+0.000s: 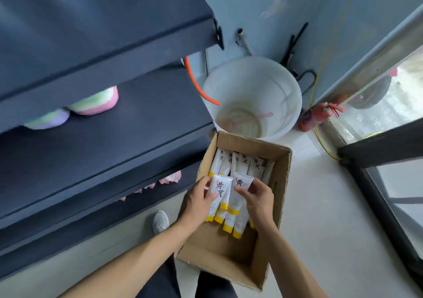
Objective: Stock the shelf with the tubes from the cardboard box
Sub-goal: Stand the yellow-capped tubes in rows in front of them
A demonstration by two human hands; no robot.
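An open cardboard box (282, 171) stands on the floor right of the dark shelf (128, 123). It holds several white tubes with yellow caps, a row standing at the back (238, 161) and more lying in front. My left hand (198, 200) grips one white tube (222, 191) over the box. My right hand (257, 197) pinches a second white tube (239, 197) beside it. Both tubes lie with their yellow caps towards me.
A white bucket (251, 96) with a pink scoop stands behind the box. An orange hose (196, 82) hangs at the shelf's corner. Pastel sponges (96, 103) lie on the middle shelf, pink packets (169, 178) on the lower one. A red extinguisher (317, 115) and dark door frame (380, 197) are at right.
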